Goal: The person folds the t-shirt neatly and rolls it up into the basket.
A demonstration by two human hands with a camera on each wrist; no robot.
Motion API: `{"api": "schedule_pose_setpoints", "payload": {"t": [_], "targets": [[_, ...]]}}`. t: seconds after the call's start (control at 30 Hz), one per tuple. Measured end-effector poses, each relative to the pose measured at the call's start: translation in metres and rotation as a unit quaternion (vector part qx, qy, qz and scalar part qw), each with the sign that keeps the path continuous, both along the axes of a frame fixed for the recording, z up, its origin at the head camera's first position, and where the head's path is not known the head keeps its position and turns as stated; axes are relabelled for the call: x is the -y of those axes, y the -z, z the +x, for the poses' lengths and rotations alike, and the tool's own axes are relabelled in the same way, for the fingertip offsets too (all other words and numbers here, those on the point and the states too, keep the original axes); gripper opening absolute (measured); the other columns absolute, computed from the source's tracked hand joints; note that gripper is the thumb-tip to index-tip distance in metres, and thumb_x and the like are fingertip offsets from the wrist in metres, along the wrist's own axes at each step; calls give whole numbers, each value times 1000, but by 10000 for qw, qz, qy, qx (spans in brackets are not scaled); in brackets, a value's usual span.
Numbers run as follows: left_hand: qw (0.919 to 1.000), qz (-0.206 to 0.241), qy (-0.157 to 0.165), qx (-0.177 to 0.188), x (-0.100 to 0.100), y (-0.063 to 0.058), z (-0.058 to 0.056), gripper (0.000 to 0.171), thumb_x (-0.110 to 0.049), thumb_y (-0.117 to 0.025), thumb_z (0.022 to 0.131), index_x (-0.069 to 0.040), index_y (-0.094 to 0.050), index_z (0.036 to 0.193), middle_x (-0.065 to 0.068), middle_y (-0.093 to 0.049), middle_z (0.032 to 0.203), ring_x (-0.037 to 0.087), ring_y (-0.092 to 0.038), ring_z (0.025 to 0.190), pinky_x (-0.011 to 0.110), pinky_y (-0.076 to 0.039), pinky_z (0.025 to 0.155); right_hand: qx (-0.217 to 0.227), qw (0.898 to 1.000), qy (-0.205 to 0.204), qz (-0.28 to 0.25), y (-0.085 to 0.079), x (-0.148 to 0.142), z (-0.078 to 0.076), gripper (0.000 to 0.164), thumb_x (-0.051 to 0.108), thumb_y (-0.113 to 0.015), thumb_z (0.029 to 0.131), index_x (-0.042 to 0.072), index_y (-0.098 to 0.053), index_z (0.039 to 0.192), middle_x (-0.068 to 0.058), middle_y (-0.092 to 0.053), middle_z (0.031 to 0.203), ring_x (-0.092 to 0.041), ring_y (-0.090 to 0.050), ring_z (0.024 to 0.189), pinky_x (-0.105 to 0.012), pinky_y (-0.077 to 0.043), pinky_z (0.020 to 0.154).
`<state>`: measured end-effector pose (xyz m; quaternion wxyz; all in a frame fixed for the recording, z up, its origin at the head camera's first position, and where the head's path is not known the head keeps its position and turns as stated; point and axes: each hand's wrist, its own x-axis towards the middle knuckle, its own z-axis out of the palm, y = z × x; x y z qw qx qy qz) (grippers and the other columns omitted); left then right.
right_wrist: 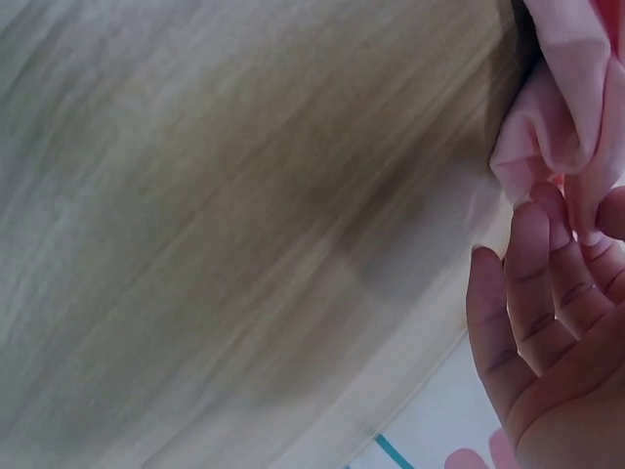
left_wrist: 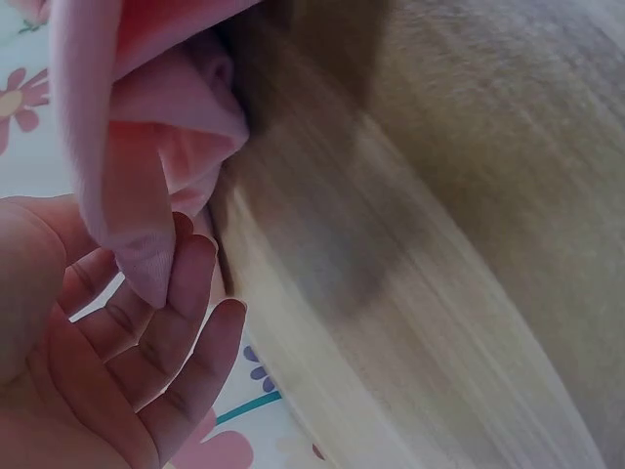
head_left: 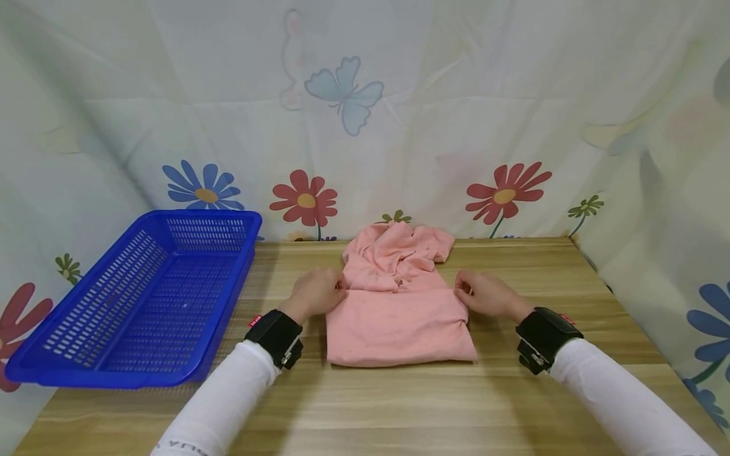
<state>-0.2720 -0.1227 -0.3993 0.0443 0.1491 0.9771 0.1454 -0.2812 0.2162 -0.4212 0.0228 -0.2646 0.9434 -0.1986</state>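
A pink garment (head_left: 399, 326) lies on the wooden table, its near part folded into a flat, wide band. Beyond the fold its far part (head_left: 393, 250) is bunched and wrinkled. My left hand (head_left: 319, 291) pinches the fold's far left corner; in the left wrist view, the cloth (left_wrist: 142, 249) hangs between thumb and curled fingers. At the opposite corner my right hand (head_left: 485, 294) pinches the fold's edge. The right wrist view catches pink cloth (right_wrist: 552, 122) at those fingertips, with the thumb partly cut off by the frame.
To the left, a blue plastic basket (head_left: 228, 297) with slotted walls stands on the table (head_left: 410, 405). A white curtain (head_left: 428, 126) printed with flowers and a butterfly hangs behind the table's far edge and along both sides.
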Motion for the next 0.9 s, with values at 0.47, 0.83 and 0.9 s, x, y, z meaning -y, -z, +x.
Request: {"api": "schedule_pose_setpoints", "payload": {"t": [0.47,0.83,0.9], "targets": [[9988,-190,-49,-455,-2,6,1,9,-28,-61,80,-20,-62,76,-7,-56,68,10,-50,63,27,-39,54,-724,9962,475,-77,-2,8,5,7,18,-57,83,13,-53,85,3,-51,65,-9,-43,51,-23,-36,48],[9989,-251,-123,-377,-4,4,0,10,-29,-59,81,-20,-60,76,-6,-53,64,11,-49,60,26,-37,51,-804,9958,432,24,-2,11,5,9,18,-58,82,12,-52,85,3,-52,64,-9,-42,49,-23,-36,46],[9990,-243,-136,-360,-4,4,1,10,-29,-59,81,-20,-60,76,-6,-53,64,12,-49,61,26,-38,52,-775,9961,428,41,-2,11,5,10,18,-58,82,12,-52,85,3,-52,64,-9,-42,48,-23,-35,45]]}}
